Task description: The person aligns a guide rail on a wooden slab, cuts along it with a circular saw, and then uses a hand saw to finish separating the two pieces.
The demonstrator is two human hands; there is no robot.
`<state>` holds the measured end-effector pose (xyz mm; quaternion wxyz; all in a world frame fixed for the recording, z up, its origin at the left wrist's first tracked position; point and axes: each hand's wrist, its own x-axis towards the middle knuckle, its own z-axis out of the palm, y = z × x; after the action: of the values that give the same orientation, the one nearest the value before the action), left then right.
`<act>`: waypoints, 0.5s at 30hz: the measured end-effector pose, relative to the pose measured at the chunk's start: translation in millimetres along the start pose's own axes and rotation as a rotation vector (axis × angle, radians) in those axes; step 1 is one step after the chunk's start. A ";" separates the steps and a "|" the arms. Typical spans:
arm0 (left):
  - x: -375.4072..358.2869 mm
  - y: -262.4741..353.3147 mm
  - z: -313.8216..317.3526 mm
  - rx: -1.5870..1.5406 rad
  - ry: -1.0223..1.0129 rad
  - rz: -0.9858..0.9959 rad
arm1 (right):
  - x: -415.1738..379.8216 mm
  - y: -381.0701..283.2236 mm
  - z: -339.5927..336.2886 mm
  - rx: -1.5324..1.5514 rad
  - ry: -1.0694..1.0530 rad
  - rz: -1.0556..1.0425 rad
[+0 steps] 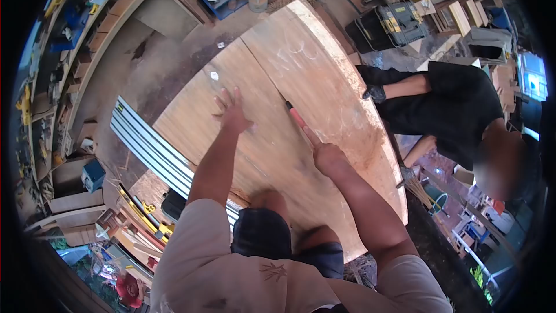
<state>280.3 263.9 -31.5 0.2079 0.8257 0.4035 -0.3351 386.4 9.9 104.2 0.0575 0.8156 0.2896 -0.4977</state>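
Note:
A large round wooden tabletop (324, 75) made of two joined slabs lies below me. My left hand (231, 110) rests flat on the left slab with its fingers spread. My right hand (327, 155) is closed around a thin red pencil-like marker (298, 119) whose tip meets the wood near the seam between the slabs. My knees and dark shorts (278, 237) press on the near part of the top.
A person in a black shirt (457, 104) bends at the right edge, one gloved hand (373, 93) on the rim. A long aluminium rail (150, 145) lies on the floor at left. Shelves, wood offcuts and tool cases (394, 23) crowd the room.

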 end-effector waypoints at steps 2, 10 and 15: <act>-3.9 2.1 -1.8 0.002 -0.019 -0.010 | -30.2 1.6 -13.8 0.014 -0.031 0.028; 5.8 2.1 -4.8 0.019 0.013 -0.030 | 2.9 6.6 12.5 0.024 0.043 0.018; -0.3 4.2 -2.8 0.027 -0.017 -0.017 | -90.2 23.7 -3.6 -0.019 -0.029 0.067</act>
<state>284.6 263.0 -29.0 0.1973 0.8221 0.4039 -0.3494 371.3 -45.8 177.6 0.0859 0.8169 0.2660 -0.5045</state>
